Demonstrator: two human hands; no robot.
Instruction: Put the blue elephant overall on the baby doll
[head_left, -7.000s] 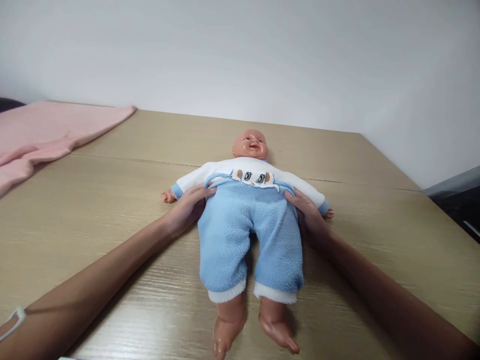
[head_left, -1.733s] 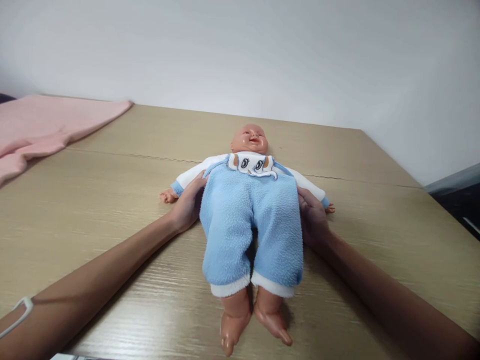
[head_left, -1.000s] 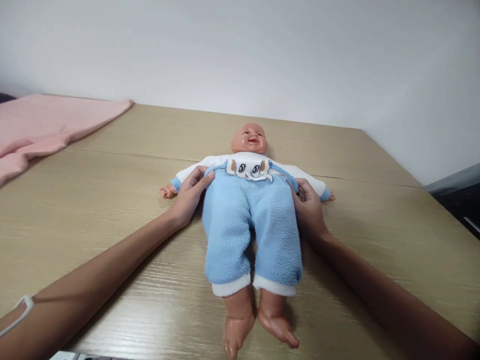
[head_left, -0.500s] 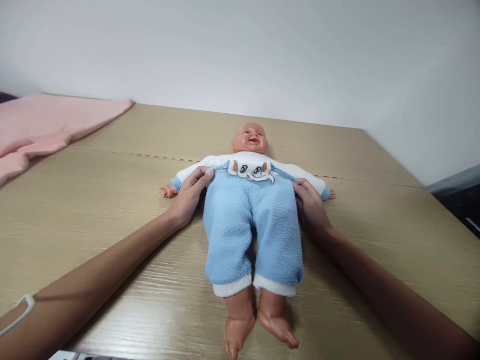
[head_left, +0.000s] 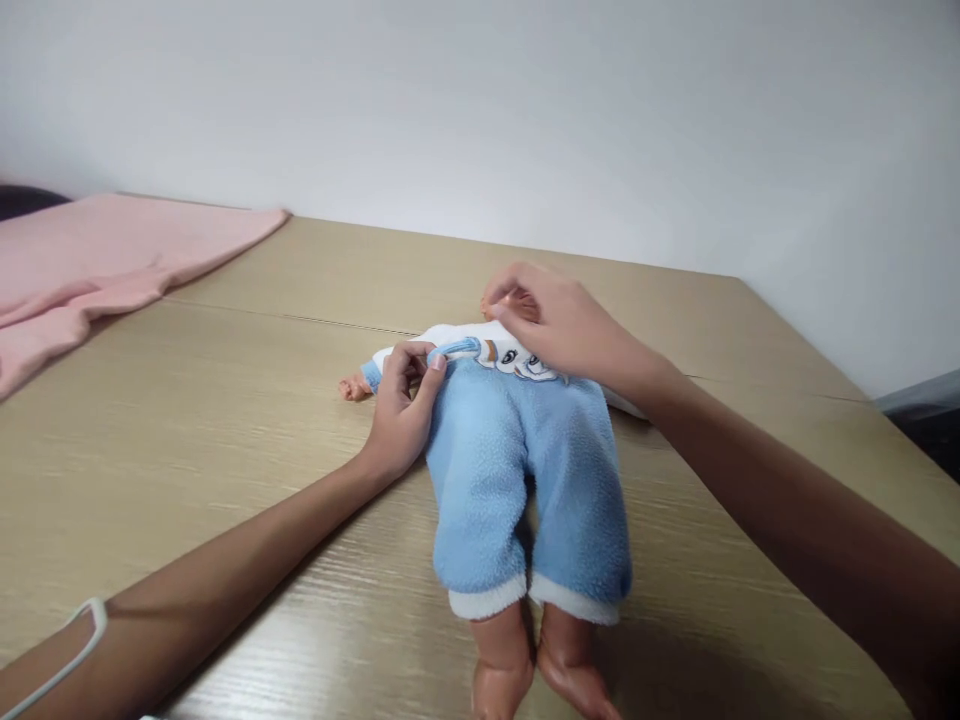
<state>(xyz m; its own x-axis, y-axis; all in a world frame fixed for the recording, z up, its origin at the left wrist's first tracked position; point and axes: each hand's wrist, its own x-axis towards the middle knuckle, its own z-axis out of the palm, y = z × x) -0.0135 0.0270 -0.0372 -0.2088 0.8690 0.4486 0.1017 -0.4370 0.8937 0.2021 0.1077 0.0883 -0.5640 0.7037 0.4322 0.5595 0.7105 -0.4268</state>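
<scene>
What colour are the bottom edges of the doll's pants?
The bottom edges are white, best seen in the head view.

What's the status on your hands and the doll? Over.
Left hand pinching blue strap. Right hand partly blocking bib, grip unclear. Baby doll on its back, blue overalls on. Head mostly hidden by right hand.

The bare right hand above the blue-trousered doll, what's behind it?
Behind the bare right hand, small parts of the shiny plastic doll's head show; most is covered. A sliver of white fabric sleeve shows below the wrist; the doll's hand on that side is hidden.
</scene>
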